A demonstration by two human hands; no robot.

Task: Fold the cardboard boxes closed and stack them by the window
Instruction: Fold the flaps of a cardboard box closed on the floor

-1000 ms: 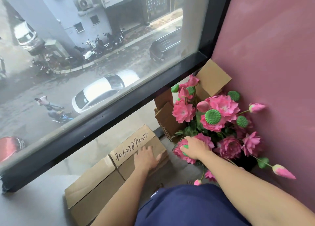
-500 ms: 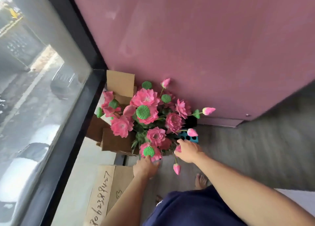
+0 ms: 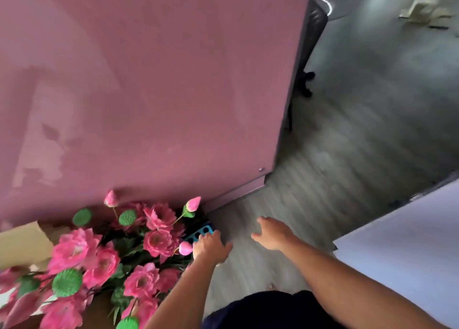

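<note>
Now that the head has turned away from the window, the closed box with writing is out of sight, and only a cardboard flap (image 3: 22, 244) peeks out behind the pink flowers (image 3: 104, 256). The left hand (image 3: 211, 248) has left that box and rests on a blue thing (image 3: 200, 231), fingers bent. The right hand (image 3: 272, 233) hangs open, holding nothing. More boxes probably need fetching.

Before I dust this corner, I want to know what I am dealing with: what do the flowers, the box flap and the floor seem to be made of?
Flowers: likely fabric or plastic; uniform pink petals, flat bright green pods. Box flap: plain brown cardboard, matte. Floor: grey wood-look planks, possibly laminate or vinyl; faint grain lines, slight sheen.
</note>
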